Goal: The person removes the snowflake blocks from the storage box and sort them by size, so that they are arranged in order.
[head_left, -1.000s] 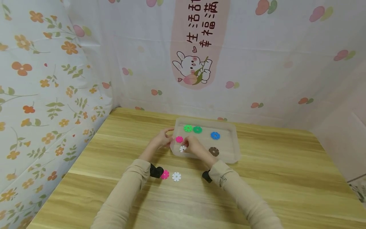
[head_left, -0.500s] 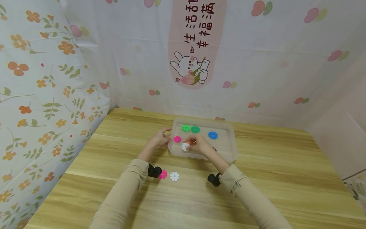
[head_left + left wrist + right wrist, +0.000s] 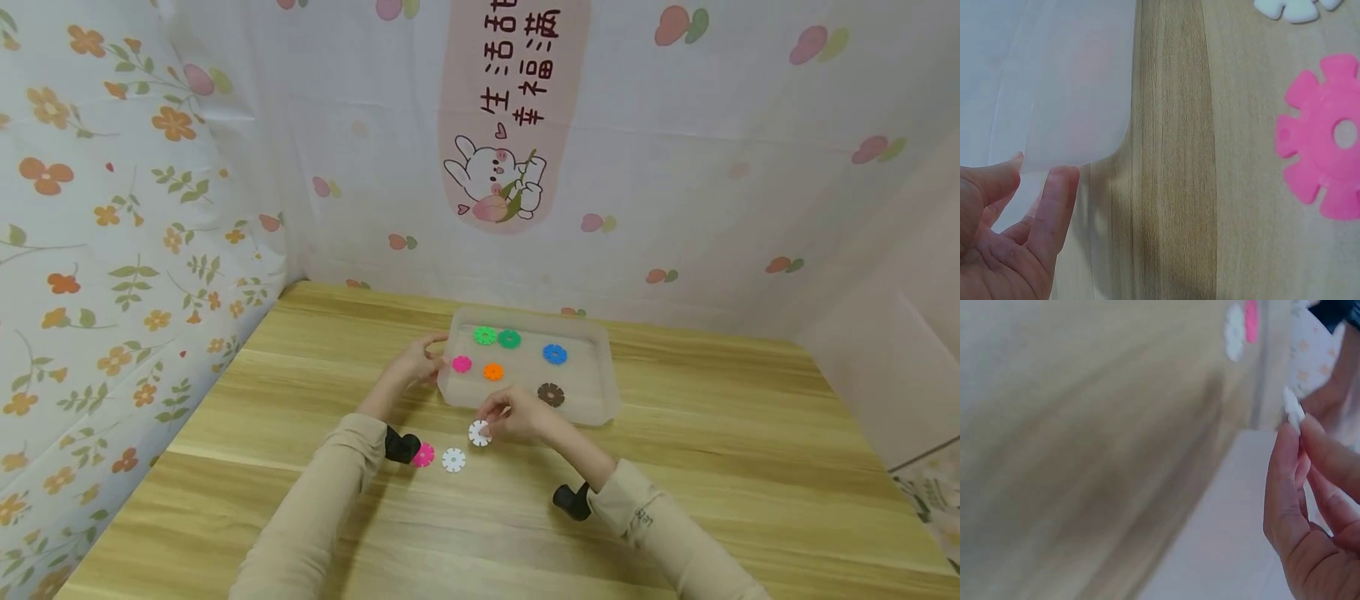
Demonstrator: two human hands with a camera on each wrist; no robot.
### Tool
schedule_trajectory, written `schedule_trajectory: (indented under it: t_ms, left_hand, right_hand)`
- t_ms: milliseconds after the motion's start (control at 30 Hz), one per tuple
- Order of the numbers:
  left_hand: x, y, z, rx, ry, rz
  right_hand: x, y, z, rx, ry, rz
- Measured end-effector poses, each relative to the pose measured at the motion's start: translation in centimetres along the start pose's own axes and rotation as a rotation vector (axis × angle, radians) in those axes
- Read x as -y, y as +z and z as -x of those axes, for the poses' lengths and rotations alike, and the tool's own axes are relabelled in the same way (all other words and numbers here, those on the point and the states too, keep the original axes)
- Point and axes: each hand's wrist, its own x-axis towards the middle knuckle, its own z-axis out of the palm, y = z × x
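Between thumb and fingers, my right hand point(image 3: 522, 414) pinches a white notched snowflake disc point(image 3: 477, 433), held just in front of the plastic box. The right wrist view shows that white disc point(image 3: 1292, 406) edge-on at the fingertips. My left hand point(image 3: 415, 365) holds the left end of the translucent box point(image 3: 611, 379); in the left wrist view its thumb and fingers point(image 3: 1060, 206) meet the box wall. On the table in front lie a pink disc point(image 3: 425, 454), partly behind the black wrist mount, and another white disc point(image 3: 453, 460).
Inside the box lie a light green disc point(image 3: 485, 335), a darker green disc point(image 3: 509, 338), a blue disc point(image 3: 555, 354), a small pink disc point(image 3: 462, 364), an orange disc point(image 3: 492, 372) and a brown disc point(image 3: 551, 394). Patterned cloth point(image 3: 360, 167) hangs behind the wooden table point(image 3: 712, 433).
My right hand has lifted the white disc out of the box and brought it towards me over the table. The orange and brown discs are uncovered. My left hand stays at the box.
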Motion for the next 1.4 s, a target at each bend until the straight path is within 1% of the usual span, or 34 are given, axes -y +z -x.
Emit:
schedule_trajectory:
  t_ms: [100, 200, 233, 400, 467, 567, 600, 700, 800, 900, 1000, 1067, 1133, 1233, 1333, 1400]
  left_hand:
    - [-0.1, -0.2, 0.0, -0.004, 0.002, -0.012]
    - [-0.2, -0.3, 0.0, -0.006, 0.002, -0.016]
    - [-0.2, -0.3, 0.0, -0.006, 0.001, -0.016]
    - [-0.2, -0.3, 0.0, -0.011, 0.004, -0.02]
    - [-0.2, -0.3, -0.1, -0.013, 0.006, -0.019]
    - [-0.2, -0.4, -0.1, -0.012, 0.008, -0.011]
    - [-0.3, -0.5, 0.0, -0.011, 0.007, -0.007]
    - [-0.4, -0.5, 0.1, -0.003, 0.004, 0.001]
    - [-0.4, -0.5, 0.1, 0.003, 0.004, 0.003]
    - [-0.4, -0.5, 0.0, 0.005, 0.011, 0.004]
    - [-0.4, -0.4, 0.0, 0.001, 0.015, 0.009]
    - [-0.3, -0.3, -0.1, -0.001, 0.014, 0.013]
    - [-0.2, -0.3, -0.1, -0.003, 0.006, 0.018]
    - [-0.1, -0.2, -0.2, -0.006, -0.006, 0.02]
    - [-0.1, -0.1, -0.1, -0.006, -0.014, 0.009]
    - [-0.1, -0.1, 0.0, -0.008, -0.018, 0.004]
  right_hand:
    - [-0.1, 0.8, 0.0, 0.06, 0.052, -0.022]
    - [-0.5, 1.5, 0.0, 0.097, 0.087, -0.05]
    - [-0.6, 1.6, 0.0, 0.102, 0.079, -0.037]
    - [-0.9, 2.2, -0.1, 0.099, -0.022, 0.009]
    - [-0.8, 2.3, -0.1, 0.097, -0.036, 0.026]
    - [-0.6, 2.1, -0.2, 0.088, -0.033, 0.056]
    - [-0.5, 1.8, -0.2, 0.081, -0.037, 0.075]
    - [0.1, 0.7, -0.5, 0.026, -0.052, 0.126]
    - [0.8, -0.8, -1.1, -0.054, -0.063, 0.149]
    - [0.9, -1.9, -2.1, -0.141, -0.032, 0.131]
    - [0.3, -2.4, -3.3, -0.218, 0.039, 0.105]
    - [-0.3, -2.5, -4.0, -0.252, 0.082, 0.1]
    - [-0.9, -2.5, -4.7, -0.273, 0.129, 0.098]
    - [-1.7, -2.4, -5.4, -0.29, 0.175, 0.109]
    - [-2.3, -2.2, -5.9, -0.272, 0.214, 0.142]
    - [-2.5, -1.9, -6.0, -0.252, 0.223, 0.205]
